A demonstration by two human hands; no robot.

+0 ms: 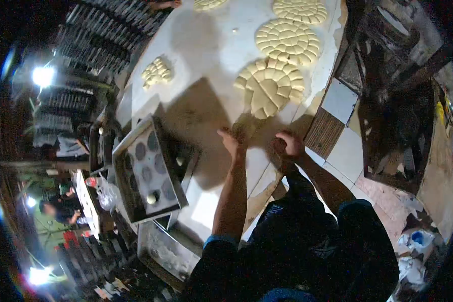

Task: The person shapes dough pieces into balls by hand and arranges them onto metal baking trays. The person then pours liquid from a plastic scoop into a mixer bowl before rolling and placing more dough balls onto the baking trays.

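Note:
My left hand (pixel 234 140) is low over the white table, just in front of the nearest cut dough round (pixel 272 88). Its thumb sticks out to the left, and its other fingers are dark and blurred. My right hand (pixel 290 145) is a little to the right, with fingers curled inward; shadow hides whatever may be inside them. The nearest round is pale dough scored into many small pieces, with its near side partly taken away. A second cut dough round (pixel 287 41) lies behind it, touching its far edge.
Another cut dough round (pixel 300 9) lies at the far edge. A cluster of dough pieces (pixel 156 73) is at the left. A tilted metal tray (pixel 170 172) with round hollows holds one dough ball (pixel 151 199). A person (pixel 63 209) is at a table far left.

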